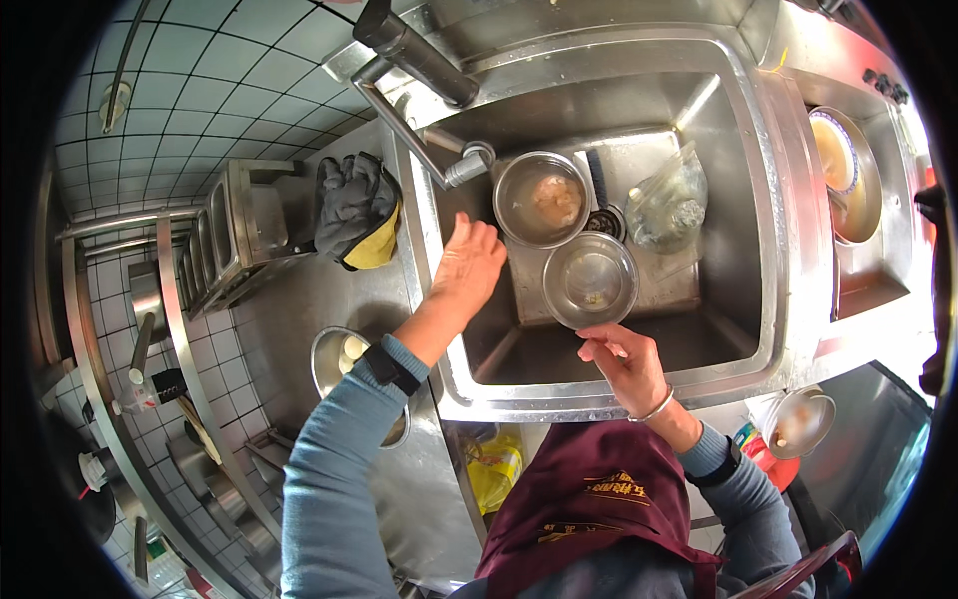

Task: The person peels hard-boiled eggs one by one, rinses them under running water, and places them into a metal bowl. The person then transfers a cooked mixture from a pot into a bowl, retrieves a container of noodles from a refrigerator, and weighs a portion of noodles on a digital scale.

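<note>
My left hand [469, 262] hangs over the left rim of the sink [738, 344], below the faucet [469, 165]. Its fingers are loosely bent and apart, with nothing in them. At the front of the basin, the thumb and fingers of my right hand [629, 367] pinch the near rim of a shiny round bowl [591, 283] with a few small bits at its bottom. Just behind it, a metal bowl [511, 222] holds liquid and a pale pinkish lump [556, 201]. A round black drain strainer [606, 222] shows between the bowls. To their right lies a clear plastic bag [669, 205] with greenish contents.
Grey and yellow gloves [357, 208] lie on the steel counter [274, 290] at left. Nearer me, a metal bowl [329, 364] with pale pieces is partly behind my left arm. Right of the sink, another basin [883, 262] holds bowls. A metal rack [180, 299] stands far left.
</note>
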`<state>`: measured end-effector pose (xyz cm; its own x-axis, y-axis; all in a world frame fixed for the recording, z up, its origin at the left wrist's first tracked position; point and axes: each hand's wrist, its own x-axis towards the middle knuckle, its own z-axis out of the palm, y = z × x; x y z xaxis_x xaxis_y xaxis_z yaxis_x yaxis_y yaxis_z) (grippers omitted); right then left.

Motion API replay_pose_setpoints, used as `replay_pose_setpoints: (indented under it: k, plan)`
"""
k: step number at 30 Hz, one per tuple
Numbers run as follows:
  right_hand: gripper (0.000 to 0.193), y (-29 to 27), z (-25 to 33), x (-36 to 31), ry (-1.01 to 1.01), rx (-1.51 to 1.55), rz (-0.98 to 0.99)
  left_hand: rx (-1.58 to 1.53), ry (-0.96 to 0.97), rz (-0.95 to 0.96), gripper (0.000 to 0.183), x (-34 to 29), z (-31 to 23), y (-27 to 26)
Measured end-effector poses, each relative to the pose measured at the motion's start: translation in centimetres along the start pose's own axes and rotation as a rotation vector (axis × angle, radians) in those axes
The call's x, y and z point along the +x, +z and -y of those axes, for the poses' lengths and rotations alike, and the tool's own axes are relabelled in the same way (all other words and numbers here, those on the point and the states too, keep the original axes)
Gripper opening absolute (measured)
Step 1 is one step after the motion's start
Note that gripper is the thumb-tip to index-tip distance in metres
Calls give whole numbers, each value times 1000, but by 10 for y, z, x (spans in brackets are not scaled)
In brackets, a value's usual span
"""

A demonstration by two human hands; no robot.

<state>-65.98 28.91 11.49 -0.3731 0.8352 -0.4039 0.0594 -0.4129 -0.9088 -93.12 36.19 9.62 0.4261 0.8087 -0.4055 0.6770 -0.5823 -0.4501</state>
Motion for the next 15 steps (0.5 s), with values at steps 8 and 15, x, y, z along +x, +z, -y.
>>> replay_pose_setpoints:
  k: [8,15]
  plan:
    - [19,-19,-6,1,17,61,-40,-488,-17,76,28,-16,-35,-6]
    - [22,-80,12,-41,-238,70,-670,-1573,12,-337,39,63,-134,-135]
